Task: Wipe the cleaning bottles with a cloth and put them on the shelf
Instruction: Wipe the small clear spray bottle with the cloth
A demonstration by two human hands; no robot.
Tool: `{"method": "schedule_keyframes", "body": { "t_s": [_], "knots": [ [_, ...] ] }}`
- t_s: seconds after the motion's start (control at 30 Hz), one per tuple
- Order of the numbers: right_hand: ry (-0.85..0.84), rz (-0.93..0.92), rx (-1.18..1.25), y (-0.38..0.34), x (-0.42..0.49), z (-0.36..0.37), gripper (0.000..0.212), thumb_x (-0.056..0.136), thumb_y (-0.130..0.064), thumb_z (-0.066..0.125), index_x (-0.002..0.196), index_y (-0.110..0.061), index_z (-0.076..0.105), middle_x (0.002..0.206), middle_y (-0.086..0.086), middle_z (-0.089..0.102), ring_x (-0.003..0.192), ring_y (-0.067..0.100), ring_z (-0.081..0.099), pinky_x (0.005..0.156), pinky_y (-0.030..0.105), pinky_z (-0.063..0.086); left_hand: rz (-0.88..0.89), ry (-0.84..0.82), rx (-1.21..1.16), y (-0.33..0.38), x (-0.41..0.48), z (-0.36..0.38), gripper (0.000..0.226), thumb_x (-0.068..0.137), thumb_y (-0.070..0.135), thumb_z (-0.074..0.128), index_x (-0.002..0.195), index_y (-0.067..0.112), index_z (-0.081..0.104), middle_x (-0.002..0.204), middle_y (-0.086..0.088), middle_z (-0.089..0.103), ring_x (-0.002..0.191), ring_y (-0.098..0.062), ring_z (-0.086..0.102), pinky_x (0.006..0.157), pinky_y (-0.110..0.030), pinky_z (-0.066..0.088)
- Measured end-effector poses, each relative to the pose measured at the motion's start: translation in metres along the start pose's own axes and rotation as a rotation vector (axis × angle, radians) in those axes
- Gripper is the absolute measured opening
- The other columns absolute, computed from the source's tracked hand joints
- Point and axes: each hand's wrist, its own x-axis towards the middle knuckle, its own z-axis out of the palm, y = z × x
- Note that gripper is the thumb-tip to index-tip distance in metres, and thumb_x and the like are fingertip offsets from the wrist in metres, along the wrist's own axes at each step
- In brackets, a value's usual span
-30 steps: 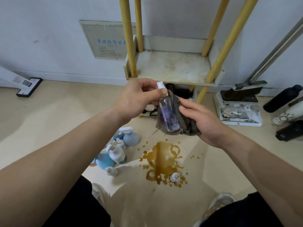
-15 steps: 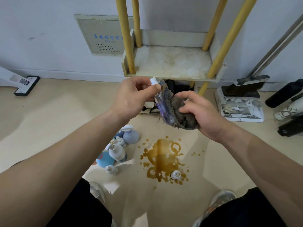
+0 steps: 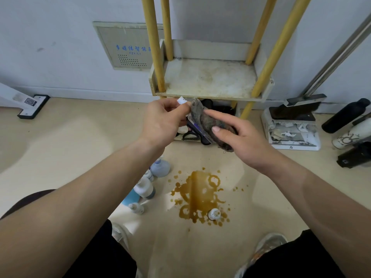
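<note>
Head: fuzzy cloth (image 3: 213, 123) around clear bottle (image 3: 197, 129)

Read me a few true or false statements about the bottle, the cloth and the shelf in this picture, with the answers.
1. The left hand pinches the spray bottle by its white cap. True.
2. A small bottle stands in the brown spill. True.
3. The cloth lies in that spill. False: the right hand holds it around the spray bottle.
4. Bottles fill the shelf. False: its upper board shows none; the other bottles stand on the floor.
</note>
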Motion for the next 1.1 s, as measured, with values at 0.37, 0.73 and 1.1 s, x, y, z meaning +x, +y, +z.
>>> {"method": "schedule_keyframes", "body": {
  "t_s": [0.37, 0.73, 1.1],
  "knots": [
    [0.064, -0.021, -0.299, 0.007, -0.001, 0.003, 0.059, 0.086, -0.039, 0.078, 0.138, -0.032, 0.052, 0.124, -0.015, 0.064, 0.115, 0.004, 0.059, 0.099, 0.032, 0.05, 0.004, -0.107, -0.014, -0.006, -0.013, 0.011, 0.028, 0.094, 0.018, 0.071, 0.091, -0.009, 0.069, 0.058, 0.009, 0.063, 0.059, -0.005, 0.063, 0.066, -0.019, 0.055],
    [-0.103, 0.018, -0.203, -0.003, -0.002, -0.01, 0.042, 0.088, -0.022, 0.077, 0.127, -0.03, 0.064, 0.108, -0.014, 0.069, 0.102, 0.004, 0.066, 0.092, 0.038, 0.056, 0.202, -0.558, 0.414, 0.013, 0.007, -0.029, 0.023, 0.086, 0.026, 0.079, 0.106, 0.016, 0.072, 0.095, -0.028, 0.066, 0.078, -0.042, 0.064, 0.077, -0.056, 0.056],
    [-0.12, -0.007, -0.357, -0.001, 0.0, -0.015, 0.044, 0.086, -0.037, 0.079, 0.125, -0.032, 0.061, 0.103, -0.014, 0.071, 0.093, 0.0, 0.067, 0.079, 0.023, 0.053, 0.377, -0.438, 0.886, 0.005, -0.001, -0.012, 0.018, 0.103, 0.036, 0.052, 0.102, 0.023, 0.064, 0.086, 0.004, 0.064, 0.079, -0.015, 0.053, 0.062, -0.021, 0.038]
  ]
}}
